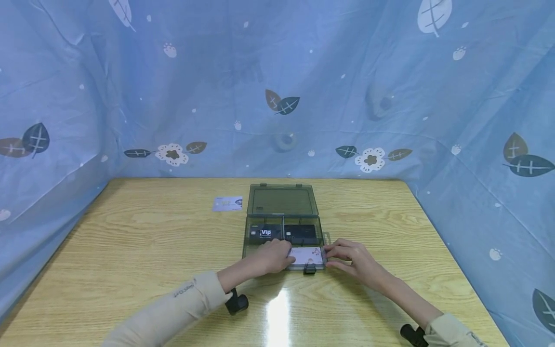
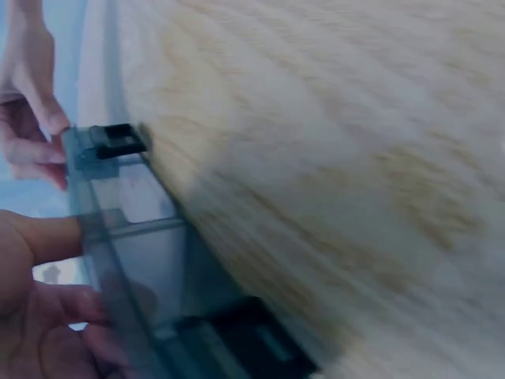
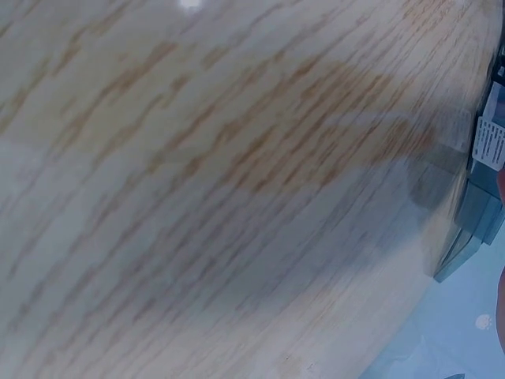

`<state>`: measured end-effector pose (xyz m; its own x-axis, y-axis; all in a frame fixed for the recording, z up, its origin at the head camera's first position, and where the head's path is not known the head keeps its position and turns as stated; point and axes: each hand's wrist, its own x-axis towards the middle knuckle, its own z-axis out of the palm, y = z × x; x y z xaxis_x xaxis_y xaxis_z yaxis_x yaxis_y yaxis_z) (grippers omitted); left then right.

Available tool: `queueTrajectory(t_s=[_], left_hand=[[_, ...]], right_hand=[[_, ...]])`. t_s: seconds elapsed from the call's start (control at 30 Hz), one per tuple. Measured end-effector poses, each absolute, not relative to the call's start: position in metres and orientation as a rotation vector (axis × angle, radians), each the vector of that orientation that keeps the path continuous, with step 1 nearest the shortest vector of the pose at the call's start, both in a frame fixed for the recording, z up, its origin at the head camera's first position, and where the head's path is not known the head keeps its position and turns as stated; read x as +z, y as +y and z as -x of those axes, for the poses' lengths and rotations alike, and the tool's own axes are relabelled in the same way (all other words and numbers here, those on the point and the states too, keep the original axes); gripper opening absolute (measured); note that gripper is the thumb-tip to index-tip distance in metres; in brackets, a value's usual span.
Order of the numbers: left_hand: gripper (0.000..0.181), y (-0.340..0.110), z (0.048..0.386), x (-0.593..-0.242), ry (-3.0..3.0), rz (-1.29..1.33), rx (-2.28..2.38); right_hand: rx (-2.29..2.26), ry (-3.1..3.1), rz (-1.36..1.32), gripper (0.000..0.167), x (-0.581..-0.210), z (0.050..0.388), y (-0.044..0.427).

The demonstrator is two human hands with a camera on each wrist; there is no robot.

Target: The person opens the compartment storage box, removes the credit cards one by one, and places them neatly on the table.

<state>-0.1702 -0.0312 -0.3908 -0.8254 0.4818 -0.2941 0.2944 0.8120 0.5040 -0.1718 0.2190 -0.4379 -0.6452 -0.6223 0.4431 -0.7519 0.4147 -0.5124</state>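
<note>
A dark translucent storage box [image 1: 283, 217] stands with its hinged lid [image 1: 283, 201] laid back and its compartments facing up. In the front right compartment is a white card [image 1: 306, 256] with a floral print. My left hand [image 1: 273, 256] reaches over the box's front left part and grips the card's left end with thumb and fingers. My right hand [image 1: 353, 260] holds the box's right wall beside the card's other end; its fingertips are partly hidden. Behind lie a black card marked Vip [image 1: 266, 233] in the back left compartment and another black card [image 1: 300, 233] in the back right.
A silvery card [image 1: 227, 203] lies on the wooden table [image 1: 165, 241], left of the lid. Black latches, one seen clearly [image 1: 310, 269], stick out at the box's front. A blue patterned cloth [image 1: 234, 96] rises behind and at both sides of the table.
</note>
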Motion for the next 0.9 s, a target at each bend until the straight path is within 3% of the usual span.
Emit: queueTrajectory(t_s=[0.17, 0.57, 0.9], left_hand=[[0.038, -0.025, 0.169, -0.385, 2.59, -0.592, 0.549], [0.026, -0.02, 0.172, -0.377, 2.609, -0.559, 0.371], [0.042, -0.029, 0.189, -0.38, 2.488, -0.558, 0.542]], right_hand=[[1.048, -2.471, -1.222, 0.013, -0.439, 0.172, 0.219], [1.049, -2.498, -1.194, 0.012, -0.437, 0.172, 0.218], [1.078, -2.51, -1.178, 0.012, -0.437, 0.172, 0.217]])
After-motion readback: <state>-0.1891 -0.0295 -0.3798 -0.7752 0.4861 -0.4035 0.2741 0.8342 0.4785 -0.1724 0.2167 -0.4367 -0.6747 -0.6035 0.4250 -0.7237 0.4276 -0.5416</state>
